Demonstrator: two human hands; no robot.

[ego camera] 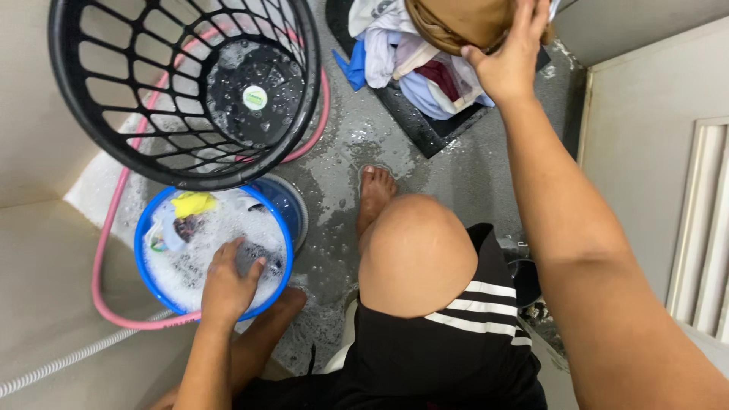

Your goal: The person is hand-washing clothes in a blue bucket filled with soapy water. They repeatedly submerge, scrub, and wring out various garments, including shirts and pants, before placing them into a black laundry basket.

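The left hand [228,282] is down in the blue bucket [281,220], fingers bent on wet clothes under white suds [205,250]. A yellow cloth [191,203] lies at the far edge of the bucket. The right hand [507,61] reaches up and grips a brown cloth [463,23] on top of the pile of clothes [410,68]. A black basket [186,91] sits above the bucket. A pink hose [102,250] curls around both. The person's bare knee [414,254] and foot [376,193] are between the bucket and the pile, on the wet floor [456,175].
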